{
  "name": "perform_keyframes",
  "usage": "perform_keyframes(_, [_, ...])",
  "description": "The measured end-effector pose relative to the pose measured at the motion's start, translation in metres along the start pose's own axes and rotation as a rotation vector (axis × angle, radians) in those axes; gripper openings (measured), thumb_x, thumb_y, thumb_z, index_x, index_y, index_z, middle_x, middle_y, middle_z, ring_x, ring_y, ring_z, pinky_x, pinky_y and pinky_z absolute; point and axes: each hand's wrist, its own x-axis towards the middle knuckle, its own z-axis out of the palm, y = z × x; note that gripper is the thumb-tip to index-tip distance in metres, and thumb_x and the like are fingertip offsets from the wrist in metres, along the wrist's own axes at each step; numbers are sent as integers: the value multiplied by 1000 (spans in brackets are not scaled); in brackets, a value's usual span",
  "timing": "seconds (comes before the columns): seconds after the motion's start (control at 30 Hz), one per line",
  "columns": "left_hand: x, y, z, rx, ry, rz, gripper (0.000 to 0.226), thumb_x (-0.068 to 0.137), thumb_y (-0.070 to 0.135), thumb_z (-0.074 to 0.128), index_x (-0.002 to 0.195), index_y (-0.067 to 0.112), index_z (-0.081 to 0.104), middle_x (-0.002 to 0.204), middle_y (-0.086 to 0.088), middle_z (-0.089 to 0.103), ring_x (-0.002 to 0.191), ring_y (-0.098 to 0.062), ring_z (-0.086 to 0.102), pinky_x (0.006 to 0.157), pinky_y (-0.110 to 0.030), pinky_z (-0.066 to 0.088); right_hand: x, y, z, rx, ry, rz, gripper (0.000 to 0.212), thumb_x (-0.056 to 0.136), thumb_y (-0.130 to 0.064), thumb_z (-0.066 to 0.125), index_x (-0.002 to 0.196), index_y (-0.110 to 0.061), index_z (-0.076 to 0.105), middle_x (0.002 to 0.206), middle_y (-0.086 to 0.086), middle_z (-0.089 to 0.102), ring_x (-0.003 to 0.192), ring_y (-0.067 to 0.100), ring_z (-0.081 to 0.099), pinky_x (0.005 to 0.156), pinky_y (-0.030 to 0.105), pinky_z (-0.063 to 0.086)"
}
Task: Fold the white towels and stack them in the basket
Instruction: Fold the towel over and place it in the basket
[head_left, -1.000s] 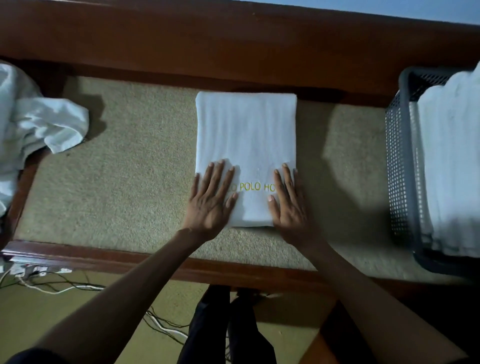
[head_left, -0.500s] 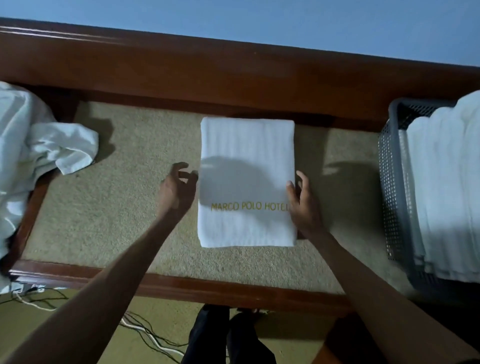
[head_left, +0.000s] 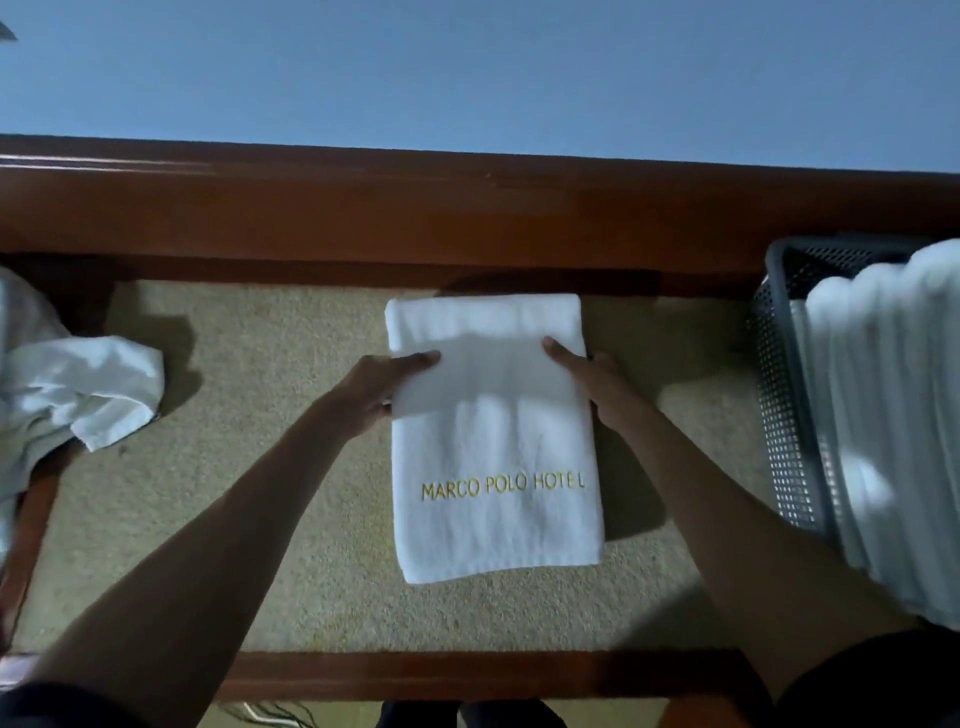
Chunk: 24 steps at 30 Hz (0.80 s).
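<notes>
A folded white towel (head_left: 493, 441) with gold "MARCO POLO HOTEL" lettering lies on the beige carpeted bench top (head_left: 270, 467). My left hand (head_left: 376, 387) grips its left edge, thumb on top and fingers tucked under. My right hand (head_left: 597, 384) grips the right edge the same way, thumb lying on the cloth. A grey perforated basket (head_left: 779, 415) stands at the right, filled with folded white towels (head_left: 893, 441) that rise above its rim.
Crumpled unfolded white towels (head_left: 67, 395) lie heaped at the left end of the bench. A dark wooden frame (head_left: 467, 218) borders the carpeted top at the back and front. A blue wall is behind. Cables lie on the floor below.
My hands left the towel's near end, where they lay flat, and slid along its sides to the far half, where they now grip both edges. The view has tilted upward.
</notes>
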Motion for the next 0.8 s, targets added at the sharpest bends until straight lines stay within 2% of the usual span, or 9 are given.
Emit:
perform_keyframes(0.07, [-4,2,3,-50,-67,-18,57,79,42,85,122,7,69,118,-15,74,111,-32,71,99,-48,57,-11,1,-4,92,-45,-3,93,46,-69,86,112,-5,73,101,10,78,97,29,75,89,42,60])
perform_keyframes(0.2, [-24,15,24,-174,-216,15,48,95,44,66,132,12,65,125,-13,72,115,-30,69,100,-47,56,-41,-5,-15,212,-21,-136,40,92,-34,73,121,-7,69,110,13,76,100,28,74,91,44,59])
perform_keyframes(0.33, [-57,52,58,-130,-275,60,45,101,47,56,127,13,67,122,-10,74,110,-24,72,92,-38,60,-81,-17,-49,195,61,-290,39,98,-35,66,130,-14,62,117,7,74,104,20,73,90,40,58])
perform_keyframes(0.43, [-92,84,86,-91,-279,131,47,98,48,58,127,12,67,120,-11,74,102,-22,74,83,-34,63,-120,-38,-83,150,179,-426,22,102,-21,59,122,-12,62,109,-4,70,86,-11,67,78,11,51])
perform_keyframes(0.5, [-124,106,108,-98,-266,194,42,98,46,59,120,12,70,115,-11,76,94,-21,76,73,-33,63,-145,-54,-109,61,259,-552,17,103,-23,58,120,-20,57,108,-15,64,89,-24,59,76,1,43])
perform_keyframes(0.6, [-175,135,143,-129,-268,270,38,101,44,56,95,16,82,103,-6,79,86,-19,77,67,-31,62,-178,-80,-153,41,375,-676,43,97,-40,64,132,-16,56,121,-6,68,110,-1,64,91,15,49])
perform_keyframes(0.67, [-207,155,166,-146,-269,320,37,99,47,59,89,21,84,105,-4,78,87,-21,76,72,-35,63,-202,-101,-188,47,398,-734,42,97,-39,67,128,-12,58,116,-6,70,105,2,66,90,20,49])
perform_keyframes(0.73, [-238,171,194,-162,-270,360,35,96,49,62,92,23,84,109,-4,76,89,-22,75,80,-38,62,-234,-121,-225,15,421,-718,40,95,-47,67,118,-15,61,104,-6,72,92,5,67,83,26,51])
perform_keyframes(0.8, [-271,184,228,-154,-309,404,34,97,47,60,93,23,84,109,-4,77,90,-23,75,79,-36,62,-257,-134,-266,16,466,-708,44,93,-54,66,109,-13,61,95,-2,71,82,10,66,74,28,49])
